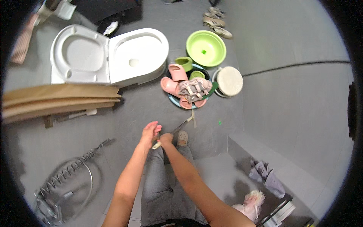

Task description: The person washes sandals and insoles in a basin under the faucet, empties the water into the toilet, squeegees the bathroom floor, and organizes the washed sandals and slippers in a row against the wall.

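Note:
My right hand (166, 139) is closed around the handle of a squeegee (180, 126), which has a thin dark shaft, a pale grip end and a narrow pale crosswise head. The head points away from me, low over the grey floor. Just left of the grip, my left hand (150, 131) hovers with fingers loosely bent and apart, nothing plainly in it. Beyond the squeegee head stands a blue-rimmed basin (174, 101) heaped with footwear: pink slippers (172, 87), grey-pink strapped sandals (194, 89) and green slippers (184, 63).
A white toilet (138, 77) with its lid raised stands far left, folded cardboard (60, 99) nearer. A green basin (206, 48) and a lidded white bucket (230, 81) sit far right. A coiled hose (68, 172) hangs left; a ledge (264, 151) runs right.

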`<control>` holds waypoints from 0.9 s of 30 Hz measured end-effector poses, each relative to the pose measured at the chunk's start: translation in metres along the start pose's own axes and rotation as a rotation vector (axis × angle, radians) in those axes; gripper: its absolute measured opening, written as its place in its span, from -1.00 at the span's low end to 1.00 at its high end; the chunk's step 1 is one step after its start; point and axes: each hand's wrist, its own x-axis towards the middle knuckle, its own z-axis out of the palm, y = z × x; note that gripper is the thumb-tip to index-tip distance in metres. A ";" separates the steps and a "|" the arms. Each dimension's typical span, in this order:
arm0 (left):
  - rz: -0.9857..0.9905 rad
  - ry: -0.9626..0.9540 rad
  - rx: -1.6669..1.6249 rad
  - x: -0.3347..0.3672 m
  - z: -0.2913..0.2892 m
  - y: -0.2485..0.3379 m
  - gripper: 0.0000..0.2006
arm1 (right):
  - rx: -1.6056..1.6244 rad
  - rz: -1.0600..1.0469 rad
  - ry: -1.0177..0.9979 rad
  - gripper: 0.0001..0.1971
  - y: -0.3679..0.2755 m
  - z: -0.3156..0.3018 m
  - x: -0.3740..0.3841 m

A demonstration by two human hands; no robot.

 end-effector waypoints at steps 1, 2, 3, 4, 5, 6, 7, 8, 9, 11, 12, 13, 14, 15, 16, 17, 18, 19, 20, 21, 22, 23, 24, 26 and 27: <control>0.061 0.106 -0.017 -0.015 -0.053 0.003 -0.75 | 0.337 0.182 -0.079 -0.64 -0.034 0.036 -0.058; 0.072 0.079 -0.016 -0.010 -0.036 0.009 -0.75 | 0.296 0.084 -0.077 -0.66 -0.027 0.030 -0.040; 0.078 0.032 -0.013 -0.002 -0.011 0.013 -0.75 | 0.257 -0.007 -0.055 -0.68 -0.015 0.010 -0.010; 0.088 0.081 -0.042 -0.007 -0.039 0.011 -0.75 | 0.161 -0.088 -0.045 -0.67 -0.021 0.023 -0.035; 0.097 0.131 -0.054 -0.011 -0.064 0.007 -0.75 | 0.126 -0.100 -0.075 -0.67 -0.023 0.021 -0.053; 0.106 0.208 -0.073 -0.021 -0.097 0.001 -0.75 | -0.021 -0.119 -0.260 -0.70 -0.026 0.017 -0.077; 0.111 0.251 -0.104 -0.027 -0.118 -0.006 -0.75 | -0.162 -0.133 -0.424 -0.72 -0.032 0.006 -0.095; 0.126 0.262 -0.128 -0.028 -0.133 -0.012 -0.74 | -0.080 -0.044 -0.342 -0.77 -0.034 -0.003 -0.109; 0.139 0.265 -0.149 -0.029 -0.143 -0.016 -0.73 | 0.006 0.047 -0.250 -0.82 -0.032 -0.009 -0.116; 0.131 0.243 -0.164 -0.024 -0.148 -0.015 -0.72 | 0.021 -0.003 -0.104 -0.88 -0.008 -0.009 -0.077; 0.110 0.265 -0.176 -0.029 -0.171 -0.025 -0.70 | -0.012 -0.003 -0.139 -0.88 -0.009 0.007 -0.074; 0.087 0.286 -0.190 -0.037 -0.189 -0.032 -0.69 | 0.066 0.057 -0.142 -0.88 -0.015 0.023 -0.072; 0.117 0.313 -0.209 -0.049 -0.214 -0.038 -0.66 | 0.137 0.123 -0.154 -0.87 -0.014 0.049 -0.076; 0.133 0.251 -0.221 -0.034 -0.197 -0.023 -0.66 | -0.083 -0.094 -0.189 -0.87 -0.007 0.057 -0.036; 0.161 0.153 -0.188 -0.012 -0.168 -0.004 -0.65 | -0.332 -0.329 -0.132 -0.86 -0.006 0.048 0.015; 0.198 0.026 -0.162 0.008 -0.128 0.014 -0.64 | -0.552 -0.542 0.023 -0.85 -0.013 0.016 0.069; 0.170 0.061 -0.160 0.012 -0.146 -0.003 -0.64 | -0.260 -0.186 0.024 -0.85 -0.021 0.066 0.049; 0.135 0.148 -0.156 0.006 -0.182 -0.013 -0.64 | 0.011 0.165 0.004 -0.84 -0.045 0.128 0.001; 0.105 0.204 -0.157 0.002 -0.206 -0.019 -0.64 | -0.029 0.030 -0.075 -0.84 -0.047 0.156 -0.033; 0.092 0.248 -0.160 -0.006 -0.231 -0.026 -0.64 | -0.069 -0.101 -0.162 -0.85 -0.048 0.177 -0.072; 0.085 0.385 -0.176 -0.044 -0.286 -0.047 -0.65 | -0.126 -0.041 -0.262 -0.82 -0.065 0.196 -0.158; 0.137 0.364 -0.189 -0.039 -0.279 -0.030 -0.67 | -0.112 -0.064 -0.231 -0.82 -0.066 0.180 -0.135; 0.115 0.313 -0.213 -0.024 -0.253 -0.010 -0.69 | -0.063 -0.229 -0.191 -0.83 -0.055 0.151 -0.081; 0.094 0.303 -0.236 -0.020 -0.264 -0.018 -0.69 | 0.032 -0.310 -0.213 -0.85 -0.062 0.134 -0.079; 0.067 0.361 -0.264 -0.035 -0.293 -0.030 -0.70 | 0.087 -0.236 -0.258 -0.86 -0.083 0.142 -0.114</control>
